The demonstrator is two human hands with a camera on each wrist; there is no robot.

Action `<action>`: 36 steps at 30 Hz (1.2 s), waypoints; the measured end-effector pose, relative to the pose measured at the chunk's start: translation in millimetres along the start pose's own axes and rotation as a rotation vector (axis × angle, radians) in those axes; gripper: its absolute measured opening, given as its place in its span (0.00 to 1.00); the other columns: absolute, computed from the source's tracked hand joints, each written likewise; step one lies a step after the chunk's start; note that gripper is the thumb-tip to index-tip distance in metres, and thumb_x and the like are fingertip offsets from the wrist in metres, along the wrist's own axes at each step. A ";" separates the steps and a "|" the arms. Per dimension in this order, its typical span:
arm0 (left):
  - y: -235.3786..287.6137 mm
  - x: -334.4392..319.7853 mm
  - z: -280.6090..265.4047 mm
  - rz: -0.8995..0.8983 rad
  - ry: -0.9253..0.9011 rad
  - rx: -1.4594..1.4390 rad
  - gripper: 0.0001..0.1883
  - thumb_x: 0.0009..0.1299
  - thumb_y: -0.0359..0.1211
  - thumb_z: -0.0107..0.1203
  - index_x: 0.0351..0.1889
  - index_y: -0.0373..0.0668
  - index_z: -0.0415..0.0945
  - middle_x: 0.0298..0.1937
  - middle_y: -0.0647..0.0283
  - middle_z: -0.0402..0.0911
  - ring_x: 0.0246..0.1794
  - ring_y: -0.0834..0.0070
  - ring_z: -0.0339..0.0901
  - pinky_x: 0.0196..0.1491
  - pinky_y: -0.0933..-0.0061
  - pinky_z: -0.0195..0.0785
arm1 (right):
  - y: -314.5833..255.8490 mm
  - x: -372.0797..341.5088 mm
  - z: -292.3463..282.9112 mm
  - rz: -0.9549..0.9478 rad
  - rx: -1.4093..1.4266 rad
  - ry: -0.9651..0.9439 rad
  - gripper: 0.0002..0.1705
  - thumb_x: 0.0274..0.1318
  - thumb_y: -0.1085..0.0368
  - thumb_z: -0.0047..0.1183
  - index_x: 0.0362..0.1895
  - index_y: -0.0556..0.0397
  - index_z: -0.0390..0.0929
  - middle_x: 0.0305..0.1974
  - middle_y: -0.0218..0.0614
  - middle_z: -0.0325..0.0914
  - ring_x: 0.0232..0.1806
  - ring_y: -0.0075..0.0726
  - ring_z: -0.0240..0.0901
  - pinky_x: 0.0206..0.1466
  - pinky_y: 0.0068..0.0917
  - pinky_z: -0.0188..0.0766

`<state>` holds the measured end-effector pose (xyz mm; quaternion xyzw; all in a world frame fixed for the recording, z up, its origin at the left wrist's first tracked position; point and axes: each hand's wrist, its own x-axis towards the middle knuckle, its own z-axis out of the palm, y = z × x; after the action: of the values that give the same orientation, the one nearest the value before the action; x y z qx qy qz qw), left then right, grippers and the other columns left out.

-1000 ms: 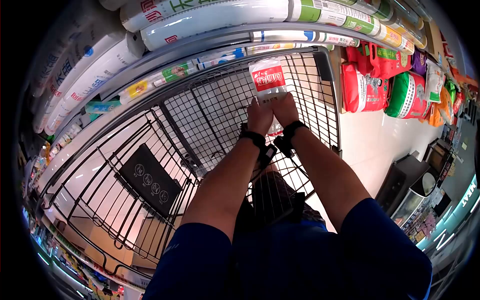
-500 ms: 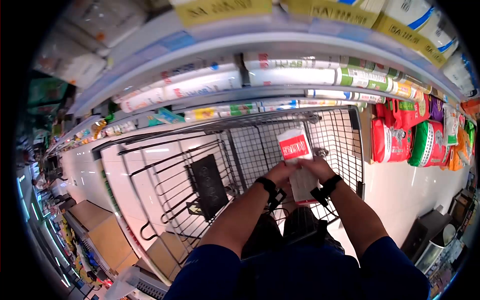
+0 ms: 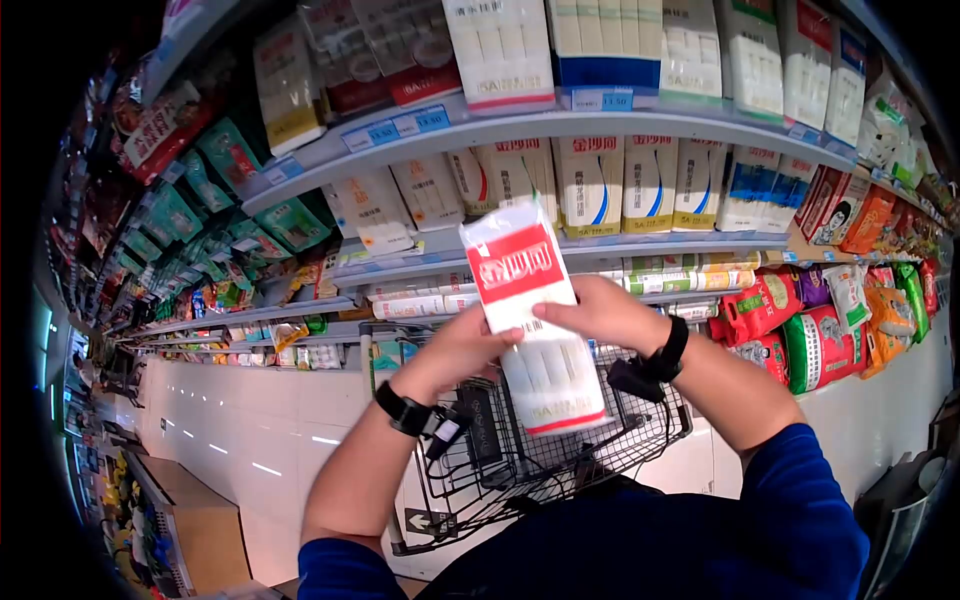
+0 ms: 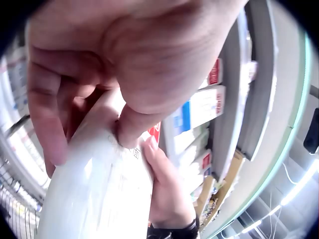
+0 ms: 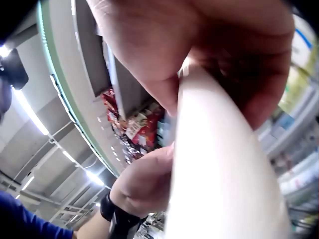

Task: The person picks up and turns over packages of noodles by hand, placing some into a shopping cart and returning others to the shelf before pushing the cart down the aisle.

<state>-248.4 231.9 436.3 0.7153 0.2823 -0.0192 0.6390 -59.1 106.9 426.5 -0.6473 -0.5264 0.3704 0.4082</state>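
A white pack of dried noodles [image 3: 555, 375] with a red label near its top is held up in front of the shelves in the head view, tilted slightly. My left hand [image 3: 455, 350] grips its left edge, thumb across the front. From the other side my right hand [image 3: 610, 315] holds it the same way, thumb tip on the front below the label. In the left wrist view, the fingers of the left hand [image 4: 149, 59] wrap the pack's edge. The right wrist view has the right hand [image 5: 239, 64] curled around the opposite edge.
Below the pack stands a black wire shopping cart [image 3: 640, 425]. Ahead, a grey shelf edge [image 3: 690, 122] with price tags carries upright noodle packs [image 3: 590, 185]. Red and green bags [image 3: 825, 345] are stacked at the right. A cardboard-brown box [image 3: 195, 515] stands at lower left.
Both hands have lifted the noodle pack out from low over the cart to in front of the shelves. The head view has tilted up, bringing the upper shelves into sight.
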 end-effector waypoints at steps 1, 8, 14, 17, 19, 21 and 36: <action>29.4 -13.0 -15.8 0.081 0.043 0.084 0.20 0.73 0.37 0.55 0.59 0.41 0.68 0.44 0.64 0.80 0.39 0.78 0.79 0.30 0.78 0.75 | -31.8 4.8 -12.9 -0.107 0.041 0.008 0.23 0.59 0.50 0.58 0.49 0.56 0.80 0.42 0.46 0.83 0.45 0.43 0.81 0.49 0.33 0.74; 159.1 -53.6 -89.9 0.807 0.684 0.473 0.19 0.67 0.26 0.58 0.55 0.35 0.68 0.45 0.58 0.81 0.43 0.73 0.80 0.43 0.73 0.74 | -210.9 38.4 -73.4 -0.717 -0.555 0.295 0.20 0.51 0.60 0.65 0.48 0.53 0.80 0.39 0.45 0.82 0.37 0.42 0.79 0.43 0.32 0.73; 177.2 18.5 -150.0 1.129 0.820 0.363 0.21 0.66 0.18 0.55 0.57 0.38 0.67 0.50 0.59 0.80 0.48 0.72 0.79 0.51 0.73 0.71 | -214.5 129.3 -85.5 -0.909 -0.588 0.455 0.18 0.51 0.64 0.63 0.47 0.54 0.79 0.38 0.48 0.81 0.39 0.48 0.78 0.42 0.37 0.74; 172.4 65.1 -174.5 1.163 0.855 0.366 0.19 0.66 0.22 0.57 0.55 0.37 0.68 0.50 0.55 0.81 0.47 0.66 0.81 0.50 0.69 0.72 | -192.3 169.5 -90.6 -0.740 -0.373 0.444 0.17 0.52 0.66 0.61 0.47 0.55 0.78 0.41 0.50 0.81 0.40 0.52 0.79 0.42 0.39 0.75; 174.9 69.1 -168.5 1.030 1.053 0.565 0.22 0.61 0.30 0.62 0.53 0.36 0.71 0.42 0.47 0.83 0.46 0.52 0.80 0.50 0.60 0.72 | -177.1 188.8 -92.0 -0.849 -0.416 0.587 0.17 0.48 0.68 0.59 0.46 0.56 0.77 0.37 0.54 0.80 0.42 0.62 0.76 0.47 0.44 0.72; 182.6 68.4 -159.9 0.866 1.177 0.550 0.20 0.60 0.34 0.63 0.46 0.35 0.71 0.38 0.41 0.81 0.44 0.44 0.78 0.47 0.52 0.71 | -172.0 194.5 -92.0 -0.781 -0.334 0.627 0.25 0.54 0.70 0.55 0.58 0.56 0.67 0.42 0.54 0.80 0.44 0.55 0.79 0.46 0.40 0.73; 207.7 136.0 -190.2 0.369 1.288 0.803 0.24 0.66 0.41 0.59 0.51 0.32 0.70 0.50 0.47 0.76 0.56 0.53 0.72 0.56 0.57 0.69 | -40.8 101.6 -41.6 -0.586 0.173 0.310 0.26 0.63 0.75 0.49 0.65 0.58 0.62 0.56 0.40 0.71 0.44 0.23 0.72 0.51 0.23 0.70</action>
<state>-108.7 454.4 605.9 0.7973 0.4456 0.4057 0.0341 -19.3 205.8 475.3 -0.4803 -0.5883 0.1779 0.6257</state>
